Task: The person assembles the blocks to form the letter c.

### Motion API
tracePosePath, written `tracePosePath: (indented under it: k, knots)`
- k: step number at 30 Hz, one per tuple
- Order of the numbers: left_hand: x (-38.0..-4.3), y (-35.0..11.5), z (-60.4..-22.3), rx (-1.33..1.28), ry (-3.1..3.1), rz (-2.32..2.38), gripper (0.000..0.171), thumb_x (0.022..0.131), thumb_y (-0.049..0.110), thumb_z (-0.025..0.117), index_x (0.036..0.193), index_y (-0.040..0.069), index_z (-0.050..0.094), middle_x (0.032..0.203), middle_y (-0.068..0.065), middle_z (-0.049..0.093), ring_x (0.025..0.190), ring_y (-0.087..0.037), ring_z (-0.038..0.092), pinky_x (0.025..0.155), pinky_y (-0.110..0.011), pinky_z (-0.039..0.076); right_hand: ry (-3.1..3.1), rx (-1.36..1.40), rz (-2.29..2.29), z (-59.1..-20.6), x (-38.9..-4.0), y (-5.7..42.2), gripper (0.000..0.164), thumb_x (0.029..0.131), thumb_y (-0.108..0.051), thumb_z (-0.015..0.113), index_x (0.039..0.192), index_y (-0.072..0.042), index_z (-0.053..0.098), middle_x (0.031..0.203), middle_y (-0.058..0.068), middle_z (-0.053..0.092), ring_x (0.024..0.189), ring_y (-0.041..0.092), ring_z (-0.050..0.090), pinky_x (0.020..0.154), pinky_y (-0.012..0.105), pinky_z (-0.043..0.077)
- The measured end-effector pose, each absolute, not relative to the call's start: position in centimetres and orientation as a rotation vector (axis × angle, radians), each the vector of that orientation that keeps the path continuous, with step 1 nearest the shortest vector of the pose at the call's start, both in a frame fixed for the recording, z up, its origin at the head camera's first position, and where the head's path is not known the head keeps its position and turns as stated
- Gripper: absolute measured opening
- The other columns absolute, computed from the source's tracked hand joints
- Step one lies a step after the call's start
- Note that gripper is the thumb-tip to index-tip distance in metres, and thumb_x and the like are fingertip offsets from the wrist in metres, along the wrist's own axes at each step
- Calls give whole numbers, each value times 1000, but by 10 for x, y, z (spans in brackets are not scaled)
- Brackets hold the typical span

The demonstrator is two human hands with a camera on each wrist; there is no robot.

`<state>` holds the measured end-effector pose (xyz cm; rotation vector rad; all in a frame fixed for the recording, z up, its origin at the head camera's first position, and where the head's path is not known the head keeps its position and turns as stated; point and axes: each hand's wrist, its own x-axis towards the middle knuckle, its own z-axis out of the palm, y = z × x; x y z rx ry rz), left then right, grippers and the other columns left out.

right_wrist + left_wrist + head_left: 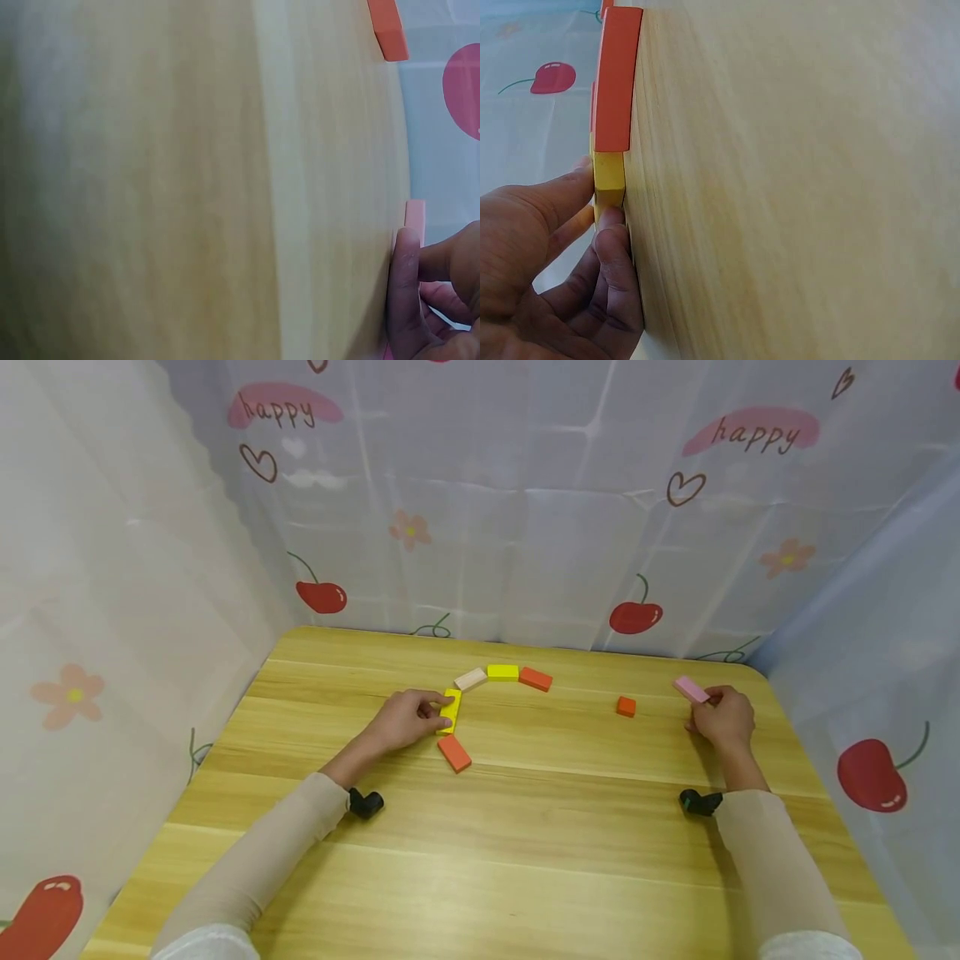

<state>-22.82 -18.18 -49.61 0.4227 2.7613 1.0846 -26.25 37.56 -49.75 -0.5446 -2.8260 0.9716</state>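
My left hand [405, 718] pinches a yellow block [450, 708] lying on the table, with the thumb and a finger at its long sides. In the left wrist view, the end of that yellow block [610, 178] shows between the fingers, behind an orange-red block [619, 82]. That orange-red block [454, 753] lies at the near end of a curved row. Beyond the held block, the row goes on with a pale wooden block [471, 679], another yellow block [503, 672] and another orange-red block [536, 678]. Far to the right, my right hand [724, 718] holds one end of a pink block [692, 688].
An orange block [626, 706], small and short from above, stands apart between the row and the right hand. The wooden table [510, 877] ends at a printed curtain [517, 543] behind, with more curtain at both sides. Dark wrist-worn devices [366, 803] sit by both cuffs.
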Motion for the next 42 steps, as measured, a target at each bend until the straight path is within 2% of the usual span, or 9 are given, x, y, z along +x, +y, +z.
tracePosePath:
  k: [2,4,6,9,13,25,31,34,42]
  knots:
    - [-228,-182,-496,424,2761,1086,45,100,35,79,143,21,73,101,-1,77,84,-16,65,73,-31,52,-2829,-546,973,-497,-263,376,54,102,-20,62,145,11,55,133,31,63,64,7,66,96,47,51]
    - [-228,-182,-497,427,2760,1086,45,100,35,79,143,21,73,101,-1,76,84,-17,65,72,-31,51,-2830,-549,979,-496,-262,375,55,101,-20,61,146,12,55,134,31,61,64,9,68,98,48,50]
    - [-227,-182,-497,426,2756,1086,45,100,35,79,143,21,73,101,-1,76,84,-17,64,72,-31,51,-2833,-550,988,-495,-260,374,55,101,-19,60,147,12,53,134,32,59,84,25,75,103,53,48]
    - [-227,-181,-497,420,2749,1085,45,100,36,79,143,22,73,101,-1,76,84,-17,64,72,-31,51,-2836,-546,986,-494,-256,373,56,101,-18,58,147,13,52,136,34,58,118,49,63,109,61,41]
    - [-226,-181,-495,425,2749,1082,46,100,36,79,143,21,72,101,-1,76,84,-17,64,72,-30,51,-2840,-530,985,-493,-253,372,56,102,-19,58,148,13,52,136,33,58,127,53,55,109,61,40]
    - [-227,-180,-494,427,2757,1079,46,100,35,79,143,21,72,100,-1,76,84,-17,64,72,-31,51,-2848,-413,1004,-486,-241,364,54,104,-19,59,148,11,54,133,33,65,106,47,72,98,53,50]
    - [-227,-181,-494,431,2759,1085,46,101,35,79,143,20,72,101,-2,76,84,-16,64,72,-31,51,-2858,-325,985,-488,-236,359,50,104,-19,61,144,10,57,127,32,68,70,13,72,74,24,48]
    - [-228,-182,-495,428,2758,1082,46,100,35,79,143,21,72,101,-1,76,85,-16,65,73,-31,52,-2857,-281,990,-488,-233,356,49,104,-19,61,143,10,57,127,32,68,68,2,66,67,16,46]
    - [-228,-182,-495,427,2761,1078,46,100,35,79,144,21,72,102,-1,76,86,-16,65,74,-32,52,-2813,-183,1132,-486,-222,344,45,107,-18,60,142,10,56,138,33,60,61,-1,69,59,18,56]
